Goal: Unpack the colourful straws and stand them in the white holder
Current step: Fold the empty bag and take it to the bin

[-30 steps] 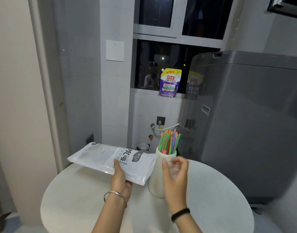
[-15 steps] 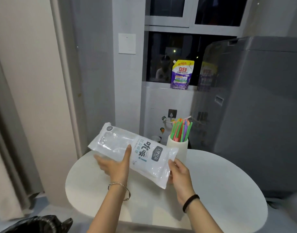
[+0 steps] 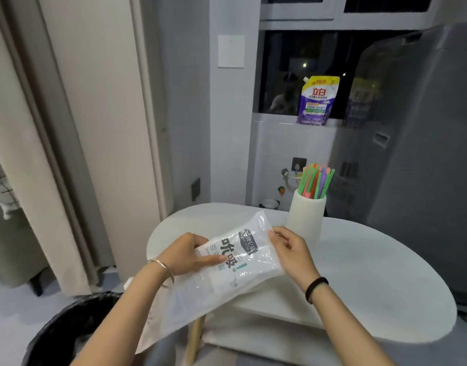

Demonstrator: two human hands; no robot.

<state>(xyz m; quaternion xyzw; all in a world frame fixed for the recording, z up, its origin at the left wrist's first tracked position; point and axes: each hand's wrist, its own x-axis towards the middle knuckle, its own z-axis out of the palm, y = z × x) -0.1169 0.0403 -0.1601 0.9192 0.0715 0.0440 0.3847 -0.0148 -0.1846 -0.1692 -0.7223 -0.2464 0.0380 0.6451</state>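
Colourful straws (image 3: 315, 182) stand upright in the white holder (image 3: 305, 217) at the back of the round white table (image 3: 359, 273). In front of it I hold the clear plastic straw bag (image 3: 227, 268) with black printed characters; it looks flat and empty. My left hand (image 3: 186, 253) grips the bag's left side with the thumb on top. My right hand (image 3: 290, 249) pinches its upper right edge. The bag's lower end hangs past the table's left edge.
A bin lined with a black bag (image 3: 68, 331) stands on the floor at the lower left, below the hanging end of the packet. A grey washing machine (image 3: 412, 154) rises at the right. A purple detergent pouch (image 3: 318, 101) sits on the window sill.
My view has swung left and down, bringing the bin into sight. The bag has tilted, its far end dropping off the table's left edge, and both hands now grip it closer together.
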